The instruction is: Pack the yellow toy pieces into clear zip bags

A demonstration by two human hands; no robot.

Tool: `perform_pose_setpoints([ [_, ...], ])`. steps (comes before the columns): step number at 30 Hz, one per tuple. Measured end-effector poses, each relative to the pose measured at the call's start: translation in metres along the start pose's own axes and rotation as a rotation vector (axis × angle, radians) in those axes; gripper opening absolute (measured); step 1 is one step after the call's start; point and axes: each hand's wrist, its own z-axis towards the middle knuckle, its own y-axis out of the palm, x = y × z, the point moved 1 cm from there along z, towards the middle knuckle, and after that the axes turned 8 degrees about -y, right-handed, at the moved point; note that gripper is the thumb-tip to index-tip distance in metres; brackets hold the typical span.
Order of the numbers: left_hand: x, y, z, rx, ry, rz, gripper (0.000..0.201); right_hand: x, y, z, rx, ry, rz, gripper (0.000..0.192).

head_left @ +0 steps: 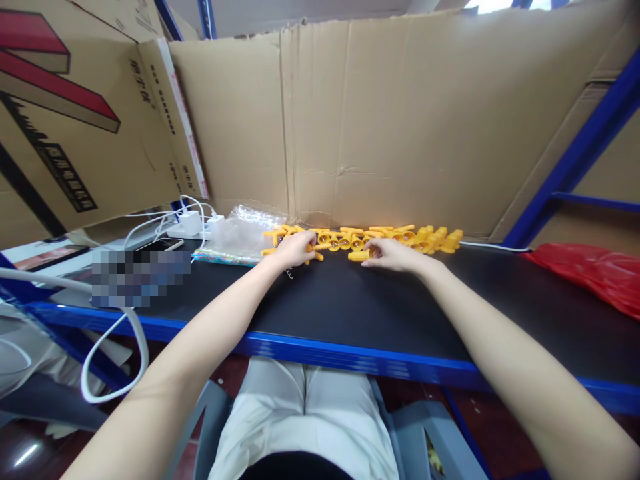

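A row of yellow pieces [356,243], shaped like small flashlights with flared heads, lies along the back of the black tabletop. My left hand [297,249] is at the left part of this row, its fingers closed around a yellow piece whose end [319,255] sticks out; the hand hides the rest. With thumb and fingers my right hand [394,256] grips another flashlight-shaped piece [358,256], lying sideways just in front of the row. Several pieces at the right end [440,240] stand or lean close together.
Left of the row lies a clear plastic bag [245,230]. White chargers and cables [190,223] and a phone [163,245] are farther left. A cardboard wall [400,133] closes the back. On the right is a red plastic bag [590,270] beside a blue post [565,153].
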Motion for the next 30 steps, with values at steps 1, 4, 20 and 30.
perform_pose_setpoints([
  [1, -0.001, 0.001, 0.0, -0.015, 0.018, 0.008, 0.009, 0.001, 0.0, 0.001, 0.033, -0.013, -0.002, 0.042],
  [4, -0.004, 0.004, 0.001, -0.027, 0.049, 0.011, 0.006, 0.005, 0.0, 0.002, 0.111, -0.034, -0.004, 0.038],
  [20, -0.006, 0.006, 0.003, -0.012, 0.107, -0.028, 0.009, 0.001, 0.001, 0.002, 0.146, -0.028, -0.074, 0.033],
  [30, 0.009, 0.002, -0.003, 0.101, 0.188, -0.109, 0.014, -0.007, 0.002, 0.003, 0.195, -0.149, 0.069, 0.032],
])
